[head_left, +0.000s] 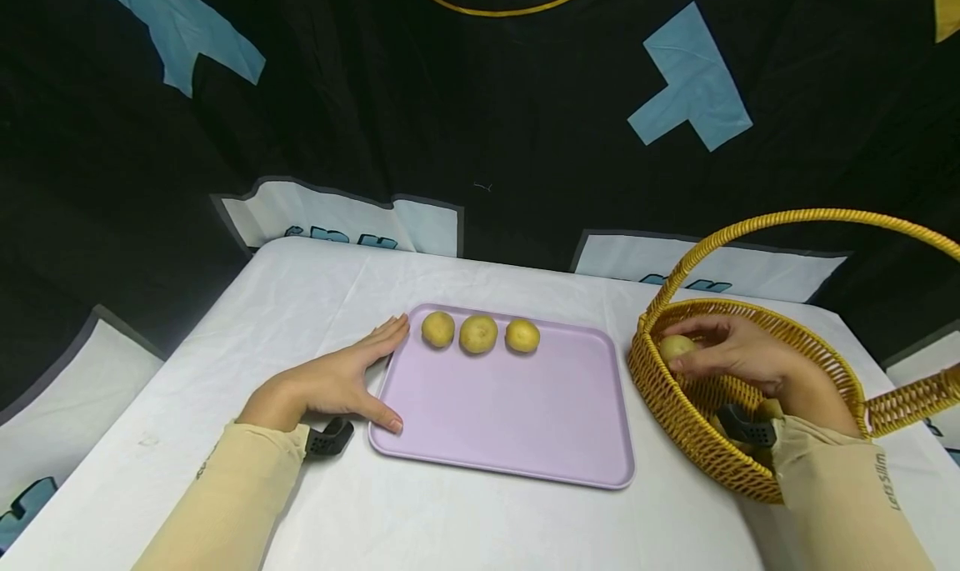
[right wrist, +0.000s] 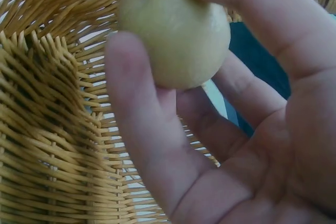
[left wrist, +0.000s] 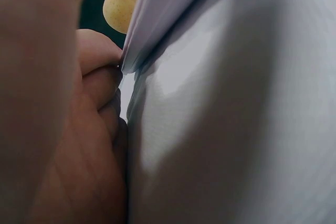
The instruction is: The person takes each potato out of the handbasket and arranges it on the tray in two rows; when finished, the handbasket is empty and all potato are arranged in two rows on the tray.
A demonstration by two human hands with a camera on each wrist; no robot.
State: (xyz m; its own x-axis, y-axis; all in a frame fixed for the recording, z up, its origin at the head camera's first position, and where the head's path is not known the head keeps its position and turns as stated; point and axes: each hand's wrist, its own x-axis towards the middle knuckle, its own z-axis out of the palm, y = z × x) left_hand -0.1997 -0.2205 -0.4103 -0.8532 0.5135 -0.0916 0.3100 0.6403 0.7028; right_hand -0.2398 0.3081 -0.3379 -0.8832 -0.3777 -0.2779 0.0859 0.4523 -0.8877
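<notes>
The fingers of the right hand point(head_left: 738, 358) pinch a potato point(head_left: 677, 349) against the thumb, inside the wicker basket point(head_left: 693, 421) at the right of the frame. The left hand point(head_left: 337, 379), left of centre, has its fingers straight and the thumb spread away from them, touching the left edge of the lilac tray point(head_left: 517, 421). The step in hand is probably shifting potatoes from basket to tray; if so, the next move calls for raising this one past the basket's rim and setting it right of the row. That row, three potatoes point(head_left: 477, 334), lies along the tray's far edge. Low in the basket, yellowish shapes point(head_left: 770, 408), perhaps more potatoes, show too little to count. Both containers stand on the white tabletop point(head_left: 525, 529).
</notes>
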